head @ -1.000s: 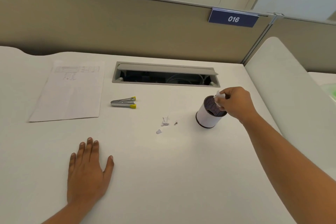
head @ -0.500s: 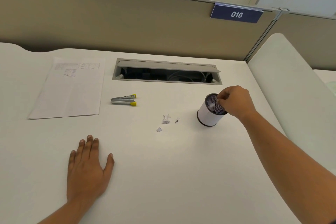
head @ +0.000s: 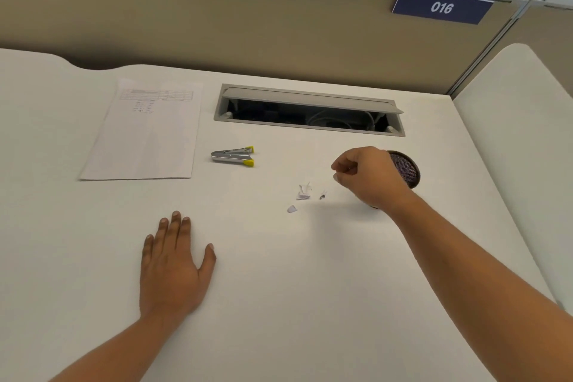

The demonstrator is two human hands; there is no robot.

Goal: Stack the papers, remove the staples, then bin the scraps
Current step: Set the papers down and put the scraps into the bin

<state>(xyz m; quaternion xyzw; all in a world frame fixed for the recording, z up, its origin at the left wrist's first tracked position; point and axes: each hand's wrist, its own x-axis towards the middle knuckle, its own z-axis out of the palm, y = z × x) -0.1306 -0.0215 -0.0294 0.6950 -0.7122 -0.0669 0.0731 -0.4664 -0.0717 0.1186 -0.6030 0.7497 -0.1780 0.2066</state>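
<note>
A stack of printed papers [head: 142, 136] lies flat at the back left of the white desk. To its right rests a silver staple remover with yellow tips [head: 233, 156]. A few small paper scraps [head: 303, 193] and a bent staple [head: 322, 195] lie in the middle, with one more scrap [head: 291, 209] in front. My right hand [head: 367, 178] hovers just right of the scraps, fingers curled with nothing visible in them, and covers most of the small round mesh bin [head: 406, 169]. My left hand [head: 173, 263] lies flat on the desk, fingers spread.
An open cable tray [head: 310, 110] is sunk into the desk behind the staple remover. A beige partition with a blue "016" sign [head: 441, 6] closes the back. A white side panel [head: 521, 139] rises along the right edge.
My right hand dropped a scrap into the bin, then moved left off the bin towards the scraps on the desk. My left hand stayed flat.
</note>
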